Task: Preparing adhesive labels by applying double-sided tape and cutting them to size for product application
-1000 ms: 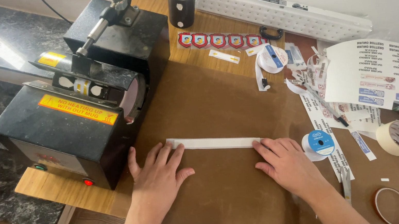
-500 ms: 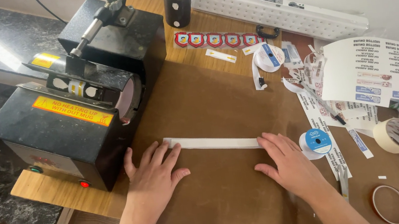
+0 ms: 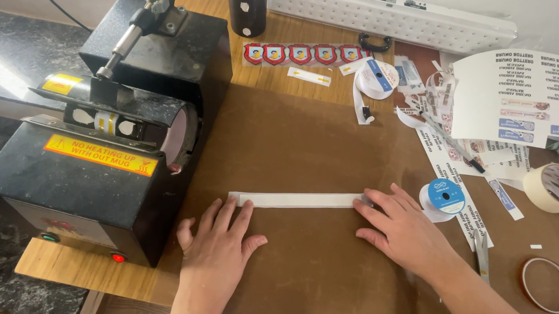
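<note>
The white strip [image 3: 298, 199] lies flat on the brown tabletop [image 3: 305, 131], its long axis running left to right and dipping slightly toward the right, just ahead of both hands. The left hand [image 3: 218, 249] rests spread, fingers [image 3: 238, 217] pressing the strip's left end (beside the black mug press [image 3: 101, 131]). The right hand [image 3: 402, 227] is likewise splayed flat on the right end, gripping nothing; each hand is equally close.

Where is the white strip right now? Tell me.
In the head view, the white strip lies flat on the brown mat, mid-table, its ends under the left hand and right hand.
</note>
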